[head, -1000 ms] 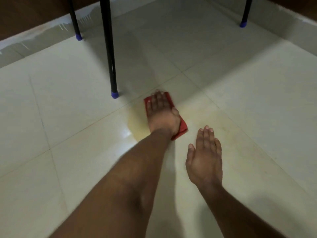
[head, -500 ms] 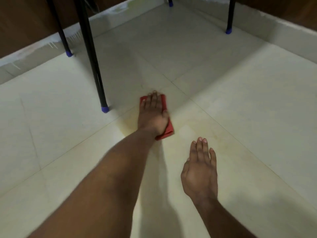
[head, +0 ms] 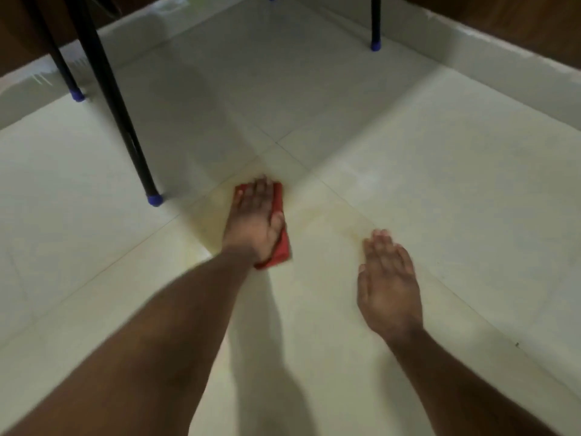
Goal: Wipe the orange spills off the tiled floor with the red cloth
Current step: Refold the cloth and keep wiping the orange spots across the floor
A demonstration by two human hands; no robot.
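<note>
My left hand lies flat on the folded red cloth and presses it onto the pale tiled floor near a crossing of grout lines. Most of the cloth is hidden under the palm; its right edge and near corner show. A faint orange-yellow smear spreads on the tiles to the right of the cloth, and a paler patch lies to its left. My right hand rests palm down on the floor with fingers together, to the right of the cloth and nearer to me, holding nothing.
A black furniture leg with a blue foot cap stands just left of the cloth. Two more such legs stand at the far left and far right. A white skirting runs along the walls behind.
The view has shifted, so the legs and tiles sit lower in the frame. My left hand with the cloth has slid slightly toward me. The right hand stays flat on the floor.
</note>
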